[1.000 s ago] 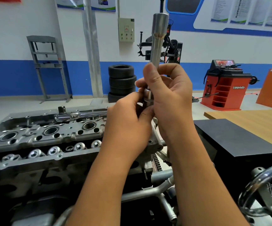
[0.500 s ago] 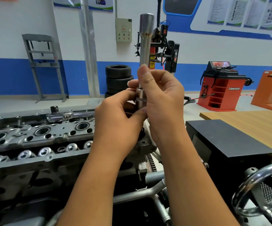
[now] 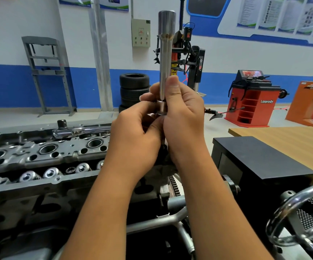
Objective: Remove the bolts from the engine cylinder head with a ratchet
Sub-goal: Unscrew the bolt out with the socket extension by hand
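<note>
You held the long socket extension (image 3: pixel 166 59) upright in front of you, well above the cylinder head (image 3: pixel 44 156); your right hand (image 3: pixel 182 117) had its fingers (image 3: pixel 172 87) curled round the lower shaft, thumb pressed up along it, while your left hand (image 3: pixel 138 134) pinched at the collar at its base, where some small piece seemed to be fitted or pulled free; what that piece was I could not tell, your fingers hid it. The ratchet (image 3: pixel 80 130) lay idle along the far edge of the head, its square drive standing up at the left end. To do this step well, you needed to keep the shaft steady with the right hand and let only the left twist or press, straight along the axis; a joint forced at an angle would likely have jammed. You would then have wanted the join fully seated before carrying it to the ratchet drive; no bolt was visibly engaged yet.
</note>
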Motion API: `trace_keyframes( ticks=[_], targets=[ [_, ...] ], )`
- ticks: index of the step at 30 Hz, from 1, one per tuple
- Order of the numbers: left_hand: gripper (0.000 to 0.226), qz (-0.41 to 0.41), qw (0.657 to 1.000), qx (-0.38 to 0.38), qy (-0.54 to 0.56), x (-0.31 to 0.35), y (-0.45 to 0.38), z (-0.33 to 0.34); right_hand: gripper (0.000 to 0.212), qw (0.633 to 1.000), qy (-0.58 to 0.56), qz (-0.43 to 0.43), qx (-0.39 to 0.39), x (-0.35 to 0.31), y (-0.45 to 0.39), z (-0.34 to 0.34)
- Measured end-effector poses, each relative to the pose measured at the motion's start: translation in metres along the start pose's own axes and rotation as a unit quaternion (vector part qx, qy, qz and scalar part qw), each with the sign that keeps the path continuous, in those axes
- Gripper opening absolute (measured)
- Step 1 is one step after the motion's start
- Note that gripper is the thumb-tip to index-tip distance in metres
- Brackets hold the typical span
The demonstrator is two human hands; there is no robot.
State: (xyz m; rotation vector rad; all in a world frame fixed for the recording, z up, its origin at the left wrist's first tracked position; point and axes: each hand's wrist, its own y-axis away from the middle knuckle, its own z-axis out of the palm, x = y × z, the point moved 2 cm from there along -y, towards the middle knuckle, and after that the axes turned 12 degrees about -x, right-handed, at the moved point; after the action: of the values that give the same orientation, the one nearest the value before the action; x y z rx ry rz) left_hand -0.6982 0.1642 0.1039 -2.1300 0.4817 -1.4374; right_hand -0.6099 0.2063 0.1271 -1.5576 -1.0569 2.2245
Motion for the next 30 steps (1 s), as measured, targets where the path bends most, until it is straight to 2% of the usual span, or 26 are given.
trace_keyframes(
  ticks=[5,10,15,20,23,26,30],
  targets=[
    [0.019,-0.002,1.000,0.002,-0.011,0.0020,0.0007,0.0013,0.020,0.999,-0.035,-0.017,0.017,-0.0017,0.0043,-0.0035],
    [0.022,0.000,0.998,-0.064,0.004,0.0044,0.0005,-0.0008,0.024,0.999,-0.033,-0.036,0.019,0.0013,0.0018,-0.0036],
    [0.013,-0.009,0.999,-0.030,0.035,0.0015,0.0016,0.0004,0.034,0.997,-0.072,-0.010,-0.013,0.0011,0.0018,-0.0004],
    [0.017,-0.003,1.000,0.006,0.001,-0.0018,0.0004,0.0007,0.024,0.997,-0.079,-0.004,-0.002,-0.0016,0.0029,0.0005],
    [0.017,0.001,0.999,-0.032,0.030,-0.0013,0.0009,0.0000,0.026,0.999,-0.047,-0.018,-0.001,-0.0018,0.0016,0.0006],
    [0.024,-0.010,0.994,-0.073,0.084,-0.0014,0.0008,-0.0021,0.037,0.999,-0.037,-0.010,-0.008,-0.0025,0.0004,-0.0007],
    [0.018,-0.022,0.995,-0.045,0.081,-0.0026,0.0016,-0.0042,0.037,0.999,-0.050,0.010,-0.019,-0.0026,0.0019,-0.0013]
  ],
)
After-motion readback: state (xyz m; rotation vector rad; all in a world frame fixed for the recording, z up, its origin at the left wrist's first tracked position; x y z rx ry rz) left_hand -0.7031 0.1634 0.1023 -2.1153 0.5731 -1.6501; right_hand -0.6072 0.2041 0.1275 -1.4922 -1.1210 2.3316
